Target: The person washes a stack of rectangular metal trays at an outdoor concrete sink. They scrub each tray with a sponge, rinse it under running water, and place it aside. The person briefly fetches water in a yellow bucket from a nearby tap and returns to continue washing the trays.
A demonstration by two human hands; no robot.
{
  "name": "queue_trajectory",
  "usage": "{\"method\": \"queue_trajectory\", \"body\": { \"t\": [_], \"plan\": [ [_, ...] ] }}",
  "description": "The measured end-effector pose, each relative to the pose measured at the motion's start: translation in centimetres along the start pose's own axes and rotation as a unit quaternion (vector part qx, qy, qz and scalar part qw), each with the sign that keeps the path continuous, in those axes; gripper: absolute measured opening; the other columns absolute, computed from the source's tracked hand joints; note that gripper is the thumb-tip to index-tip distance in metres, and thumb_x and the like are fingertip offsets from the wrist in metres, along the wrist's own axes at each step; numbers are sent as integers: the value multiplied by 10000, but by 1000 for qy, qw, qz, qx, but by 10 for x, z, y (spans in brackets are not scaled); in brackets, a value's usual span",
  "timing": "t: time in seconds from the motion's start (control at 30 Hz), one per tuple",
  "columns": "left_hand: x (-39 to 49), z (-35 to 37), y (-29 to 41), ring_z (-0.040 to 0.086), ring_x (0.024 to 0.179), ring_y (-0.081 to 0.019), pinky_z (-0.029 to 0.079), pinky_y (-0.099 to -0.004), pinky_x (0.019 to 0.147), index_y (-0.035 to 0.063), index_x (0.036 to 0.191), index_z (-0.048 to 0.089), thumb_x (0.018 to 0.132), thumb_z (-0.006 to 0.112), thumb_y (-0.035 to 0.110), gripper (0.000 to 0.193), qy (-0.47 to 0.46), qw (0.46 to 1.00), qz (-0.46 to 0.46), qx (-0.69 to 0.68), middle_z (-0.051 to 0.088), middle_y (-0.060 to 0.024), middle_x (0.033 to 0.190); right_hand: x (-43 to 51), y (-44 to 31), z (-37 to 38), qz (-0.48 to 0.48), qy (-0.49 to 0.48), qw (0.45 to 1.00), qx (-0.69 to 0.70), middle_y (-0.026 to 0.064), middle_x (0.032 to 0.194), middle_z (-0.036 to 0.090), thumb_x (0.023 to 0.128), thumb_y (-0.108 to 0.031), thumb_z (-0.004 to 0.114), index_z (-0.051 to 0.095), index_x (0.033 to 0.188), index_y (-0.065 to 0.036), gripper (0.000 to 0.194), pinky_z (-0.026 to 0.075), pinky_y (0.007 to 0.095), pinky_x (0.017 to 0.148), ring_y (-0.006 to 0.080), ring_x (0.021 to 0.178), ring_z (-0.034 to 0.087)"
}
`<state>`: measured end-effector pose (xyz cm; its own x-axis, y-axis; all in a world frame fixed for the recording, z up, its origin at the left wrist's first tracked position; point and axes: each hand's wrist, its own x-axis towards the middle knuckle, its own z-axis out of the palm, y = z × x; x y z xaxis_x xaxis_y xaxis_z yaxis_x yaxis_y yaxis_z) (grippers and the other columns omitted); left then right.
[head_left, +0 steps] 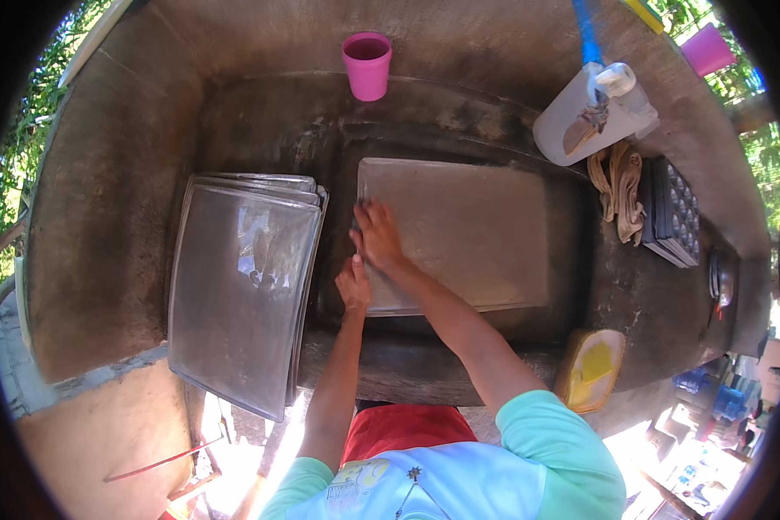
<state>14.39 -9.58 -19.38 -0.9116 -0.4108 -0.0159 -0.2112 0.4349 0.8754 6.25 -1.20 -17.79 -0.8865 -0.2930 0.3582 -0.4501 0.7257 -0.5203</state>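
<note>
A flat rectangular metal baking tray (461, 234) lies in the sunken middle of a dark concrete basin. At its left edge, my left hand (353, 284) has its fingers curled onto the rim, thumb pointing up. Just above it, my right hand (379, 238) presses down on the same edge with its fingers reaching over the side. Whether something sits under the right palm is hidden. To the left rests a stack of several similar trays (247, 260), the top one shiny and wet-looking, overhanging the basin's front edge.
A pink plastic cup (368, 68) stands at the back. On the right are a translucent jug (575, 114) under a blue pipe (586, 32), a crumpled cloth (617, 188), stacked muffin tins (673, 211) and a tub (595, 374) holding a yellow sponge (597, 362).
</note>
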Motion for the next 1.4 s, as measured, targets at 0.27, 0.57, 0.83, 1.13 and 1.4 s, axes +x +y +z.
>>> {"method": "queue_trajectory", "body": {
  "t": [0.27,0.57,0.83,1.13,1.4],
  "plan": [
    [4,-30,16,448,553,-146,376,-317,531,-5,683,485,738,690,258,337,-126,992,-20,-13,480,-74,576,-179,58,-122,238,-40,955,-172,145,1056,485,791,-220,554,485,1151,-91,388,413,430,837,328,974,491],
    [-10,-86,136,356,569,-16,283,-188,506,91,657,469,730,646,59,194,-202,924,-24,-324,419,81,626,-201,124,-188,545,385,726,170,139,875,631,755,-113,563,636,898,-19,185,472,318,743,262,772,601],
    [-55,-260,63,515,814,-118,420,-244,720,67,943,502,712,623,55,262,21,916,-86,-390,541,-28,909,-146,71,-187,523,324,557,558,63,724,576,816,-231,536,590,982,-106,215,435,321,423,174,504,517],
    [-132,-329,-57,461,1101,-273,394,-350,923,18,1346,263,761,523,-7,641,242,842,-117,-468,429,-160,1241,-86,13,-119,518,184,568,612,69,739,572,842,-242,506,575,986,-125,198,431,327,421,190,509,520],
    [-131,-330,-29,489,962,-247,430,-336,814,28,1264,406,712,613,-6,591,258,898,-319,159,435,-148,1083,-113,42,-101,526,144,670,504,83,766,576,827,-189,509,548,1047,-61,258,457,354,515,220,594,557]
  ]
}}
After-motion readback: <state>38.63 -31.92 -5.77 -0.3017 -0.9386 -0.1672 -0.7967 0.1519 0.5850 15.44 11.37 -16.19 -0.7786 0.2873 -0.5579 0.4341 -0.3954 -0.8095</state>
